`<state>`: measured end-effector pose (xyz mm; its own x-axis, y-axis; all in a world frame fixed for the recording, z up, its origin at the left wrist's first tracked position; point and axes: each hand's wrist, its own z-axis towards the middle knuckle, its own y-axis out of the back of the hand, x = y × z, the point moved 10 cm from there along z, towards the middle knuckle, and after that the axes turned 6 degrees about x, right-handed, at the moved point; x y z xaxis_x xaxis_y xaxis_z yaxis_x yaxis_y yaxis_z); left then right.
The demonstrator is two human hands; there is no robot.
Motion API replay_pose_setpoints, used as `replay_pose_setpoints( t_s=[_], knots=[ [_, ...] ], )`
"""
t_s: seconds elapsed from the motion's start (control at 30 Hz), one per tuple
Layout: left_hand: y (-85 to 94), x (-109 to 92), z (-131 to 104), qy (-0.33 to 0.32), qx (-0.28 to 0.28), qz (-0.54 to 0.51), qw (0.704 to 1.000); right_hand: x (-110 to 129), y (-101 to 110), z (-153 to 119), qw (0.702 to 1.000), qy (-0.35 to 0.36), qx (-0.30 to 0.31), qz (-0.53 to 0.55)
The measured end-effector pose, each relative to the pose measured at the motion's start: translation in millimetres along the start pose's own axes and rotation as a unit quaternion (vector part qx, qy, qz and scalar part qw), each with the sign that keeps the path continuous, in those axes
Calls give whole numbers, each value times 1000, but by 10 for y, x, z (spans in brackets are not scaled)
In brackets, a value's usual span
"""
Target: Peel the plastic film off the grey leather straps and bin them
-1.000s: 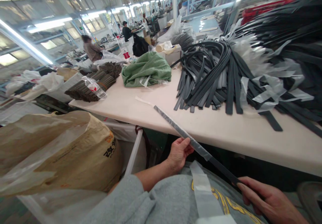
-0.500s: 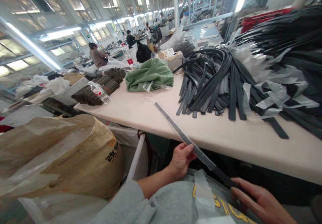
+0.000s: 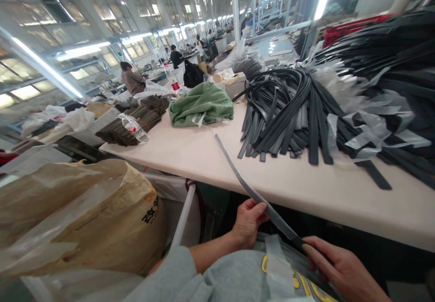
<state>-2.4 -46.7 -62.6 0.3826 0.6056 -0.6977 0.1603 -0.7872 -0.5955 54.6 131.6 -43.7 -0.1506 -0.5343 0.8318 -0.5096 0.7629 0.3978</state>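
A long dark strip (image 3: 240, 179) in a translucent grey sleeve runs slantwise from above the pale table down to my lap. My left hand (image 3: 249, 220) pinches it near its middle between thumb and fingers. Lower right, my right hand (image 3: 331, 259) is closed on the bare black part, just where the sleeve ends. The strip's far tip reaches over the table top, left of a heap of black strips (image 3: 288, 112). Pieces of clear film (image 3: 278, 266) cling to the grey shirt.
The pale table (image 3: 190, 157) holds a green cloth (image 3: 202, 103), bundled brown strips (image 3: 131, 123), a plastic bottle (image 3: 134, 128) and loose plastic film (image 3: 369, 134). A large tan sack (image 3: 112, 220) stands at the left, beside a white rail (image 3: 183, 216). People sit farther back.
My right hand has shifted up and left along the strip, closer to my left hand. More of the black end is covered by the sleeve, and the strip is more curved.
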Motion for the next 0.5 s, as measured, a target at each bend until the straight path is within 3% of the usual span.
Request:
replay_pose_setpoints(
  t_s=[0.13,0.27,0.37,0.5],
  knots=[
    [26,183,-13,31,-2,2,1000,-76,2,-55,998,-10,-27,-48],
    [-114,342,-48,65,55,61,994,166,35,53,996,2,-54,-77],
    [-136,271,-36,36,68,81,994,222,63,84,996,18,-55,-63],
    [-40,155,-8,3,35,73,997,-75,18,-29,1000,10,-11,-24]
  ],
)
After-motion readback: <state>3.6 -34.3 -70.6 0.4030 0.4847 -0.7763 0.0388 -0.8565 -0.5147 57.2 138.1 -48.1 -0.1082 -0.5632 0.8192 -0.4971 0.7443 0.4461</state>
